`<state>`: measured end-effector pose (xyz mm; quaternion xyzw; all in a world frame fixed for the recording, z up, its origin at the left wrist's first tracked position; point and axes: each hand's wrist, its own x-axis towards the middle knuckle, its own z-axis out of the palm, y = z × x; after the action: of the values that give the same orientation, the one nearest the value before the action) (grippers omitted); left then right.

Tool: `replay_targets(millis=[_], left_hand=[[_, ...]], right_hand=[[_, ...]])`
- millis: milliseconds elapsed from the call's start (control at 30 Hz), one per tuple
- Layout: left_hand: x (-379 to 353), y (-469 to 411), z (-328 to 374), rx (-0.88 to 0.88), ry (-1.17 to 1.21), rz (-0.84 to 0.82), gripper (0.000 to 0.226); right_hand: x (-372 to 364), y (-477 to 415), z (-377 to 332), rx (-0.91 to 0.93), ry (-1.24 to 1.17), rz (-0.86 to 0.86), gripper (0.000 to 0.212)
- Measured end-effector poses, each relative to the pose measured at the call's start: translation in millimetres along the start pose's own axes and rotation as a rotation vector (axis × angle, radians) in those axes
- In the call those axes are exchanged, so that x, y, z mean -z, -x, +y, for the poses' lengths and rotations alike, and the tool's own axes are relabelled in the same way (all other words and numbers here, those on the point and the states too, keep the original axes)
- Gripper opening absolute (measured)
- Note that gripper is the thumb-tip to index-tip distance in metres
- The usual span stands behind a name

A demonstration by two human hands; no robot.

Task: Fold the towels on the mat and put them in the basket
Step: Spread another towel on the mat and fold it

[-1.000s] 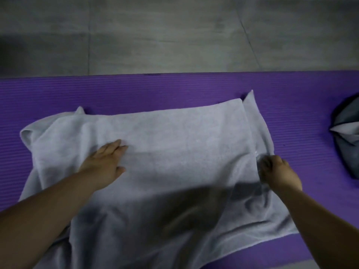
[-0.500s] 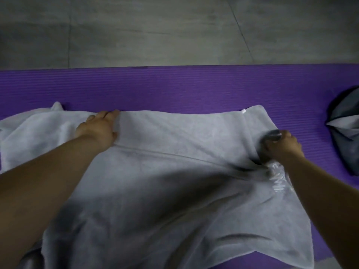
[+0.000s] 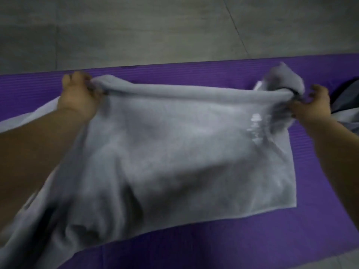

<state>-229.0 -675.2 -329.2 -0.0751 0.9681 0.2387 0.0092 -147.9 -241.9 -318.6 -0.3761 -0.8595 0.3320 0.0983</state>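
Pinching is the word for both grips here. The left hand (image 3: 77,98) has its fingers curled over the far edge of the grey towel (image 3: 174,152), with a bit of cloth bunched in the fist. The right hand (image 3: 310,105) does the same at the other end, closed on a wad of fabric with a loose flap poking up past the knuckles. It's blurry on that side, so I can't tell how many layers are in that pinch.

Between the hands the held edge is pulled fairly taut and runs left to right, across the body. From that line the cloth slopes down and back toward the person, with its near edge lying on the purple mat (image 3: 291,239). The near right corner looks flat and square. The near left side is rumpled and disappears under the left arm. A white printed label (image 3: 256,129) sits close to the right hand.

My guess is the next bit is bringing that held edge toward the body to meet the near one. Both hands look about equally far out, so they'd have to travel together or the fold skews.

I can't pick out a basket. There's a dark bundle (image 3: 349,101) at the mat's right end, maybe more cloth, and grey floor (image 3: 174,26) beyond.
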Motion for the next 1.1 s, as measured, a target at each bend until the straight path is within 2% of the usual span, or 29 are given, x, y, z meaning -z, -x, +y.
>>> replay_targets(millis=[33, 67, 133, 200, 267, 333, 367, 433, 500, 567, 633, 733, 767, 800, 867, 933, 1000, 1100], left_hand=[[-1, 1, 0, -0.038, -0.021, -0.057, 0.05], [-5, 6, -4, -0.088, -0.051, -0.127, 0.058], [-15, 31, -11, -0.227, -0.104, -0.228, 0.06], [-27, 71, -18, -0.46, -0.136, -0.309, 0.054], [-38, 117, -23, -0.685, -0.104, -0.418, 0.044], [-48, 158, -29, -0.909, -0.096, -0.523, 0.038], [-50, 177, -28, -0.987, -0.123, -0.57, 0.042], [-56, 203, -31, -1.069, -0.182, -0.612, 0.043], [-63, 204, -30, -1.104, -0.187, -0.575, 0.035], [-68, 197, -24, -1.104, -0.176, -0.524, 0.022], [-70, 193, -20, -1.065, -0.155, -0.49, 0.022], [-68, 194, -20, -1.041, -0.154, -0.479, 0.024], [-66, 193, -22, -1.038, -0.15, -0.464, 0.025], [-64, 191, -23, -1.025, -0.153, -0.459, 0.026], [-61, 188, -26, -0.996, -0.155, -0.445, 0.026], [-59, 186, -29, -0.956, -0.131, -0.446, 0.026], [-57, 185, -29, -0.937, -0.104, -0.456, 0.025], [-57, 188, -27, -0.955, -0.117, -0.437, 0.026]], right_hand=[[0, -4, 5, -0.03, 0.014, -0.044, 0.075], [0, -2, 11, -0.049, 0.089, -0.075, 0.076], [0, 16, 31, -0.098, 0.252, -0.12, 0.062], [2, 47, 52, -0.172, 0.342, -0.124, 0.051], [5, 76, 71, -0.239, 0.31, -0.125, 0.044], [7, 100, 85, -0.301, 0.247, -0.169, 0.046], [6, 110, 89, -0.327, 0.231, -0.2, 0.045], [4, 120, 93, -0.35, 0.209, -0.229, 0.028], [6, 122, 86, -0.339, 0.181, -0.165, 0.017], [12, 120, 75, -0.291, 0.148, 0.0, 0.012], [11, 126, 60, -0.137, 0.132, 0.086, 0.008], [-2, 145, 45, 0.253, 0.185, -0.184, 0.009], [-7, 151, 44, 0.272, 0.167, -0.233, 0.013], [-10, 154, 43, 0.203, 0.116, -0.195, 0.016], [-12, 147, 45, -0.06, -0.04, -0.018, 0.02], [-9, 137, 55, -0.272, -0.107, 0.042, 0.027], [-10, 132, 59, -0.339, -0.1, -0.042, 0.03], [-20, 133, 53, -0.352, -0.101, -0.18, 0.024]])
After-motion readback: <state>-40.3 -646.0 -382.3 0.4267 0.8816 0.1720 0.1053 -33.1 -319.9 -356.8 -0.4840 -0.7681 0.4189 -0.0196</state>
